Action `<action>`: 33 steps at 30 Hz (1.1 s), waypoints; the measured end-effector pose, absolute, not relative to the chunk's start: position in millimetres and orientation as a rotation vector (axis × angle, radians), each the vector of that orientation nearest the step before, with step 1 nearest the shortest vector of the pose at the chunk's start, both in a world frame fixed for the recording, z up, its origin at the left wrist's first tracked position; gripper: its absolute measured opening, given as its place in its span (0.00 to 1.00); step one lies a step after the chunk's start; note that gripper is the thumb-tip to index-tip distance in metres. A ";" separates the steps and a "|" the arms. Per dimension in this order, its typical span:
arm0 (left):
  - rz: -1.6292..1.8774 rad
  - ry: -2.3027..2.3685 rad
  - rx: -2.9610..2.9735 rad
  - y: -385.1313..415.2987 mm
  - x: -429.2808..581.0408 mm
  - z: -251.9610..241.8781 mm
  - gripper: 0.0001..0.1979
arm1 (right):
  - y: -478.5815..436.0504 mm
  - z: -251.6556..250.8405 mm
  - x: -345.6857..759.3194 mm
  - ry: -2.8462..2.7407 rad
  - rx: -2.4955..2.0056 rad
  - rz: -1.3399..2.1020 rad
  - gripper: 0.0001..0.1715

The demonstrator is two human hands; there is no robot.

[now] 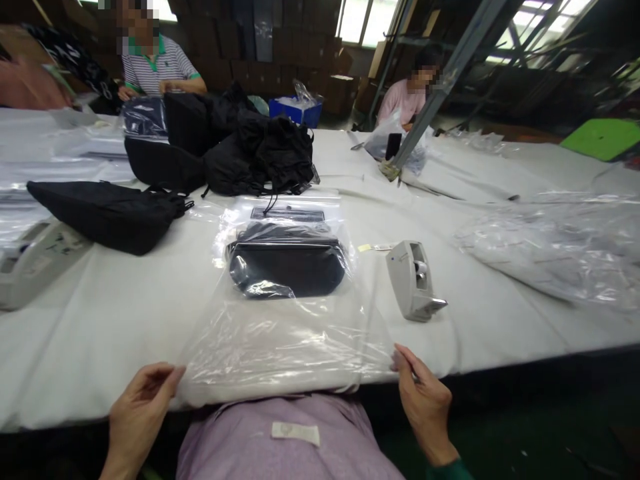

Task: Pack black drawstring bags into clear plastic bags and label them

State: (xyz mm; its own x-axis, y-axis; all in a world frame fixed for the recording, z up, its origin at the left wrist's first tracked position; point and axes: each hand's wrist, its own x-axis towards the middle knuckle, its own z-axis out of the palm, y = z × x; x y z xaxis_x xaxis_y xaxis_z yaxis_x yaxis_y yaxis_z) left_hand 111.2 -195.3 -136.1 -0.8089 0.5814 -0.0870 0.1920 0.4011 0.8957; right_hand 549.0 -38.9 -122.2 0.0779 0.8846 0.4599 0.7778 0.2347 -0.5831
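A clear plastic bag (pixel 295 340) lies spread flat on the white-covered table in front of me. Inside its far half is a black fabric bag (pixel 287 267), with a printed strip showing just beyond it. My left hand (pixel 143 403) pinches the near left corner of the plastic. At the near right corner, my right hand (pixel 423 393) grips the plastic between thumb and fingers. The near edge stretches between both hands, close to the table's front edge. A grey tape dispenser (pixel 407 283) stands to the right of the plastic bag.
Black bags (pixel 260 150) are heaped behind the plastic bag, and another black bag (pixel 105 213) rests against a second tape dispenser (pixel 43 260). Loose clear plastic (pixel 565 247) covers the right side. A metal post (pixel 445 87) rises beyond. Co-workers sit across the table.
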 end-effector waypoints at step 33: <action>0.588 1.115 2.266 -26.7 158.6 12.0 0.17 | 29.5 9.4 470.1 -2.360 -0.780 0.596 0.17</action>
State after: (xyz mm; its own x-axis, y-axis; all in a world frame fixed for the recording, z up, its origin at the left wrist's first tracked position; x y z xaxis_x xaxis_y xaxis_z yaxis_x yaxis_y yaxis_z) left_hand 158.6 -26.7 12.0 0.5620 0.8146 0.1432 0.5781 -0.5107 0.6364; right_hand 470.1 29.5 9.4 -0.6626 0.6457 0.3796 0.3880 0.7294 -0.5634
